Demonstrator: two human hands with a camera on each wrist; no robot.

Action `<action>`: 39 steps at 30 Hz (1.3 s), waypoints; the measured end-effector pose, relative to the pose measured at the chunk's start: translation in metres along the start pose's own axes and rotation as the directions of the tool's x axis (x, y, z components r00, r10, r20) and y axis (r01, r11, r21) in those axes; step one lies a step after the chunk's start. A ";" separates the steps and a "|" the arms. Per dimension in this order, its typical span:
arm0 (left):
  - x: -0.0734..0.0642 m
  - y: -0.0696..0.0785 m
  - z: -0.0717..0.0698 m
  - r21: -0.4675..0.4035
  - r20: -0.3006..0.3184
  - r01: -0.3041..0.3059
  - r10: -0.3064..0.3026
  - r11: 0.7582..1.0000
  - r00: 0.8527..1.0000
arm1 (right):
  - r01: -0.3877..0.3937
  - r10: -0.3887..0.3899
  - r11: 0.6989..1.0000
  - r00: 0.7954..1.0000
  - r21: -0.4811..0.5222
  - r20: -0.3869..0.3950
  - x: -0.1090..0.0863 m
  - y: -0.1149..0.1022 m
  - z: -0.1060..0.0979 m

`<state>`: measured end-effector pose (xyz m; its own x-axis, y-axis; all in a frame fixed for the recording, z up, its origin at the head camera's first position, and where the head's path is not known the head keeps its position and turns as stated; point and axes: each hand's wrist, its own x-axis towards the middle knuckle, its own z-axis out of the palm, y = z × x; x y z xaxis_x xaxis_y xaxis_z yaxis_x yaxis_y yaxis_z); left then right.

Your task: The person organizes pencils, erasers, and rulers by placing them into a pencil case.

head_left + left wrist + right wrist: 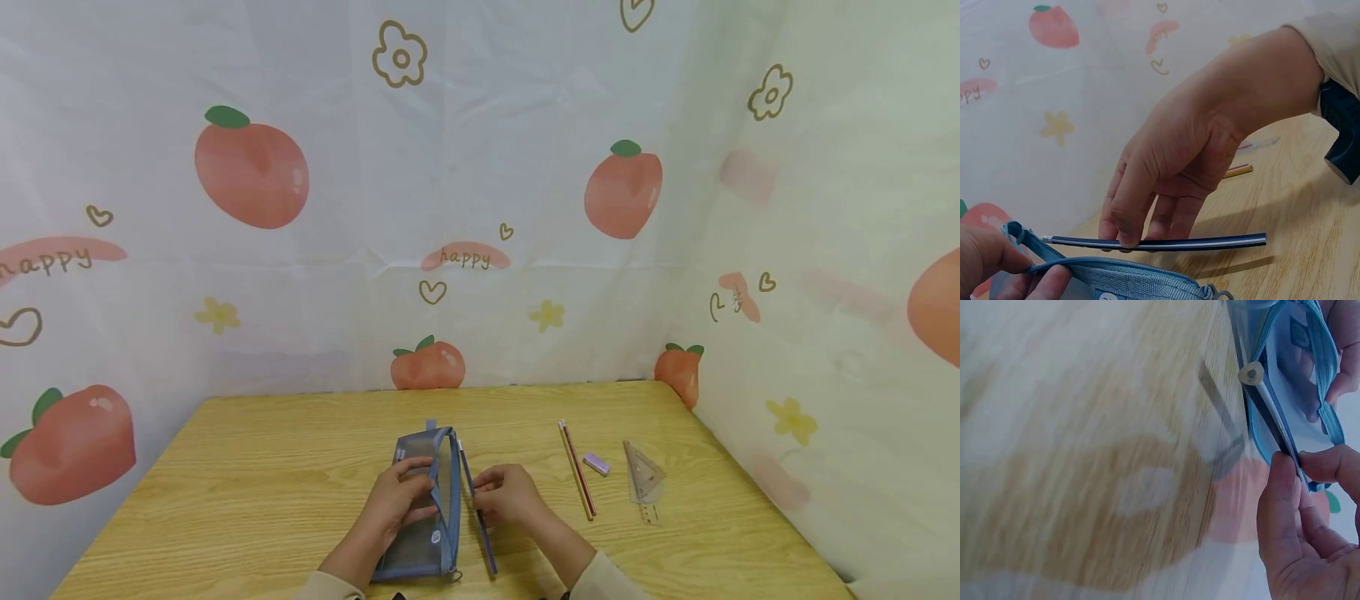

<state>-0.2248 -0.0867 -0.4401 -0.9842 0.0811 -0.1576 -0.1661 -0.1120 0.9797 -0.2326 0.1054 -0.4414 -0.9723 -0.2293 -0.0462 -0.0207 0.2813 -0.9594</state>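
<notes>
pouch on tbl | pencil r of pouch | pencil pair farther r | eraser btwn pair & rulers

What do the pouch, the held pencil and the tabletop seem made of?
Pouch: probably mesh or plastic, looking translucent; textured blue edging suggests fabric.
Pencil: likely wood, dark striped paint; end pale around a dark core.
Tabletop: wood or printed laminate, grained, faintly glossy.
</notes>
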 end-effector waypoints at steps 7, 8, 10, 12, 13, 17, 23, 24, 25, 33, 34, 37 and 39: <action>0.001 -0.001 0.000 0.006 -0.007 -0.003 0.003 1.000 1.000 | -0.005 0.005 1.000 1.000 0.000 -0.017 -0.001 0.001 0.001; 0.001 -0.001 0.000 0.006 -0.007 -0.002 0.002 1.000 1.000 | -0.003 0.003 1.000 1.000 -0.002 -0.017 -0.001 0.001 0.001; 0.001 -0.001 0.000 0.006 -0.006 -0.002 0.002 1.000 1.000 | 0.000 0.000 1.000 1.000 -0.005 -0.016 -0.001 0.002 0.002; 0.001 -0.001 0.000 0.003 -0.005 0.001 -0.001 1.000 1.000 | 0.002 -0.002 1.000 1.000 -0.004 -0.015 -0.001 0.002 0.003; 0.001 -0.001 0.000 0.001 -0.003 0.002 -0.002 1.000 1.000 | 0.004 -0.004 1.000 1.000 -0.004 -0.017 0.000 0.002 0.003; 0.000 -0.001 0.001 -0.003 0.002 0.002 -0.002 1.000 1.000 | 0.002 -0.002 1.000 1.000 0.011 -0.014 0.002 0.001 0.006; 0.000 -0.001 0.001 0.000 0.003 -0.006 0.006 1.000 1.000 | -0.002 0.002 0.996 1.000 0.093 -0.006 0.007 0.000 0.011; 0.000 -0.001 0.001 0.000 0.004 -0.007 0.007 1.000 1.000 | -0.001 0.002 0.994 1.000 0.106 -0.008 0.007 0.000 0.012; 0.000 -0.001 0.001 -0.002 0.006 -0.009 0.009 1.000 1.000 | -0.002 0.003 0.994 1.000 0.112 -0.013 0.008 0.000 0.013; 0.001 -0.001 0.002 0.001 0.014 -0.015 0.015 1.000 1.000 | -0.001 0.006 0.982 1.000 0.188 -0.026 0.013 0.001 0.018; 0.001 -0.001 0.002 0.000 0.013 -0.013 0.013 1.000 1.000 | -0.005 0.010 0.981 1.000 0.193 -0.026 0.013 0.001 0.019; 0.002 -0.002 0.003 0.002 0.012 -0.006 0.006 1.000 1.000 | -0.019 0.027 0.979 0.999 0.201 -0.036 0.013 0.001 0.022; 0.002 -0.002 0.003 0.009 0.010 -0.001 0.001 1.000 1.000 | -0.025 0.035 0.979 0.998 0.202 -0.045 0.013 0.002 0.025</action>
<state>-0.2266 -0.0836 -0.4422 -0.9836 0.0910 -0.1557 -0.1649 -0.1035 0.9809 -0.2400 0.0799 -0.4511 -0.9819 -0.1772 -0.0668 0.0509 0.0926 -0.9944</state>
